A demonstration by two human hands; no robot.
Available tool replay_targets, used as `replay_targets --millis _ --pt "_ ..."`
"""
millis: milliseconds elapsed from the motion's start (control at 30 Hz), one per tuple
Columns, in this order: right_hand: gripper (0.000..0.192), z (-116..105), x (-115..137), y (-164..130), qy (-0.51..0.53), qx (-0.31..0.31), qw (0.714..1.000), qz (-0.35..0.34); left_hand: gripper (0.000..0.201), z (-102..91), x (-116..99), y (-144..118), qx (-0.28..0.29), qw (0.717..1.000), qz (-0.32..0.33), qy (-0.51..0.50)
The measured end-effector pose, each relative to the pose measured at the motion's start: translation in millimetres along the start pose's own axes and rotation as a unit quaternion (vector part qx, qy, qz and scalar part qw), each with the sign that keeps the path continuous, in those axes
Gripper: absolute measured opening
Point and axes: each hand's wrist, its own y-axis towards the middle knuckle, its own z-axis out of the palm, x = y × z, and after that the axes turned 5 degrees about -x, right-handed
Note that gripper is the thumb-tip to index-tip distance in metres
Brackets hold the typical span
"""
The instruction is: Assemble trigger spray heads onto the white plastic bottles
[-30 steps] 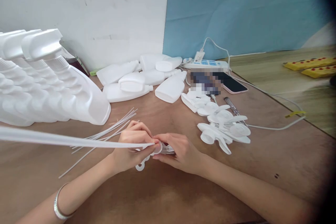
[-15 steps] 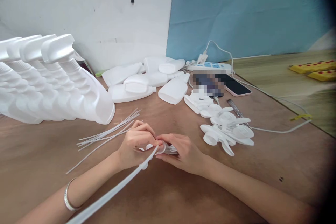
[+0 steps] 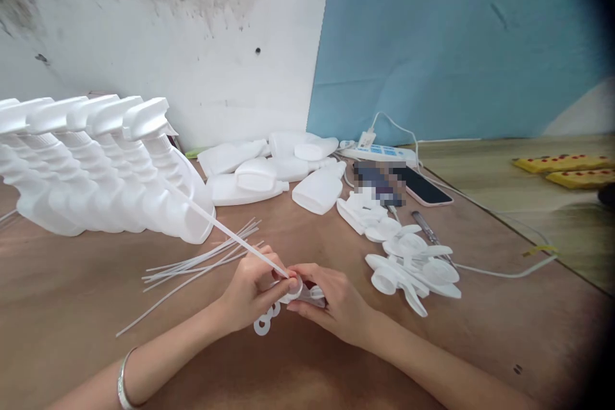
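Left hand [image 3: 250,295] pinching tube [image 3: 225,233]; right hand [image 3: 331,301] grasping sprayer head [image 3: 307,293]. Best keep tube straight, aligned with socket, head steady, push gently.

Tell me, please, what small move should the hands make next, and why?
Probably push the thin tube deeper into the sprayer head. The left hand pinches the tube right at the head's opening, the right hand steadies the head, and nearly all the tube's length is outside.

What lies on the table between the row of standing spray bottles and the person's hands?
In the head view, a loose bundle of thin white tubes lies on the brown table between the spray bottles and the hands.
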Motion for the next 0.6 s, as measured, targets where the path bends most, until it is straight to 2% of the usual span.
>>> replay_targets --millis 133,200,267,367,500,600 --pt "0.043 0.9 -0.5 -1.4 -0.011 -0.006 1.000 0.014 0.017 6.1 -0.8 -6.2 -0.013 0.998 -0.056 -0.035" --pt "0.040 1.7 -0.2 -1.7 -0.015 -0.007 0.999 0.032 0.015 7.3 -1.3 -8.5 -0.018 0.997 -0.059 -0.053" --pt "0.034 1.7 0.4 -0.9 -0.015 -0.009 0.998 0.057 0.021 7.4 -0.9 -9.9 -0.019 0.996 -0.067 -0.062" --pt "0.029 0.0 1.3 1.7 -0.015 -0.030 0.996 0.087 0.035 6.0 1.0 -9.5 0.007 0.990 -0.119 -0.080" --pt "0.030 -2.8 1.8 4.2 0.001 -0.062 0.991 0.119 0.036 4.1 3.2 -6.4 0.049 0.974 -0.188 -0.115" --pt "0.029 -3.9 2.0 3.1 0.003 -0.058 0.992 0.116 0.037 5.4 6.7 -5.4 0.057 0.948 -0.226 -0.218"
